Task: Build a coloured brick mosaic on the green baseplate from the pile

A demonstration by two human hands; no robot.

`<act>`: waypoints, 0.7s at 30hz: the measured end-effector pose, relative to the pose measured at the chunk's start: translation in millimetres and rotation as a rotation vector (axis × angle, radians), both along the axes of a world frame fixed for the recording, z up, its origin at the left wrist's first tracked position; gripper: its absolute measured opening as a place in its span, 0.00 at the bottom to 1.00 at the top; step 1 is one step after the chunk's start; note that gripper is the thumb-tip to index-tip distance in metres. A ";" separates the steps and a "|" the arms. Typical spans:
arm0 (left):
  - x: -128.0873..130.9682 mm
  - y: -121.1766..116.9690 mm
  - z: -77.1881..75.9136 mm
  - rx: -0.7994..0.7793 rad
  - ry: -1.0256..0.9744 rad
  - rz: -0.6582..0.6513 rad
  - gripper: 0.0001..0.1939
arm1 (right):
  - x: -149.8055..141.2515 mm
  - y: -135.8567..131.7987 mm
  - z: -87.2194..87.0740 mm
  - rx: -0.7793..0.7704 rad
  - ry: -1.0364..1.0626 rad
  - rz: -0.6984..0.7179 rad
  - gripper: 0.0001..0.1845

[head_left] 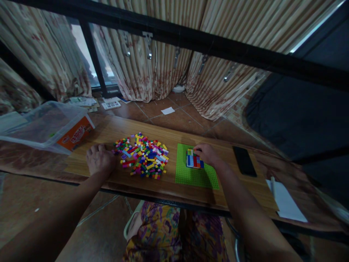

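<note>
A green studded baseplate (182, 176) lies on the wooden board, and a small block of toy bricks (194, 161) in blue, red, white and yellow stands on it. At the far right corner of that block is my right hand (205, 153), thumb and fingers pinched together; whatever is between the fingertips is too small or hidden. My left hand (100, 159) rests on the board with its fingers spread and holds nothing visible. Just right of it lies a loose pile of toy bricks (148, 156) in many colours.
A clear plastic box (45, 125) with an orange label stands at the left end. To the right lie a black phone (244, 161) and white paper (289, 203) with a pale stick-like thing on it. A dark metal rail (174, 34) crosses above, before curtains.
</note>
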State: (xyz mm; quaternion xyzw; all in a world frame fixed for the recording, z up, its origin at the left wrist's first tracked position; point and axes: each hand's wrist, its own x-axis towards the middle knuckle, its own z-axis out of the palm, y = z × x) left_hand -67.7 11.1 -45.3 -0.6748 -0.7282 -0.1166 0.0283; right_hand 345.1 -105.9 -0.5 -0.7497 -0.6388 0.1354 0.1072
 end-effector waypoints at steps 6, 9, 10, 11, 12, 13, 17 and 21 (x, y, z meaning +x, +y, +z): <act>1.1 -2.4 1.0 0.031 -0.084 -0.001 0.20 | 1.1 -2.2 -0.8 0.036 0.037 0.009 0.09; 1.2 -2.8 0.5 0.036 -0.101 -0.006 0.20 | 1.1 -7.9 -1.7 0.069 0.049 0.002 0.09; 1.1 -2.7 0.0 0.035 -0.100 -0.004 0.20 | -0.2 -10.9 -2.1 0.105 0.048 -0.007 0.10; 1.0 -2.7 -0.5 0.031 -0.095 -0.002 0.20 | -2.9 -14.2 -2.4 0.161 0.044 -0.024 0.11; 0.9 -2.6 -0.9 0.029 -0.090 0.000 0.20 | -7.3 -17.9 -2.8 0.231 0.042 -0.045 0.12; 0.8 -2.6 -1.4 0.029 -0.084 0.003 0.20 | -14.1 -21.8 -3.2 0.311 0.045 -0.070 0.12; 1.4 -3.1 -1.4 0.037 -0.067 0.011 0.21 | -65.9 -37.1 -8.0 0.495 0.192 -0.075 0.12; 2.4 -4.1 0.4 0.026 -0.065 0.017 0.21 | -140.1 -50.9 -21.3 0.506 0.339 0.071 0.11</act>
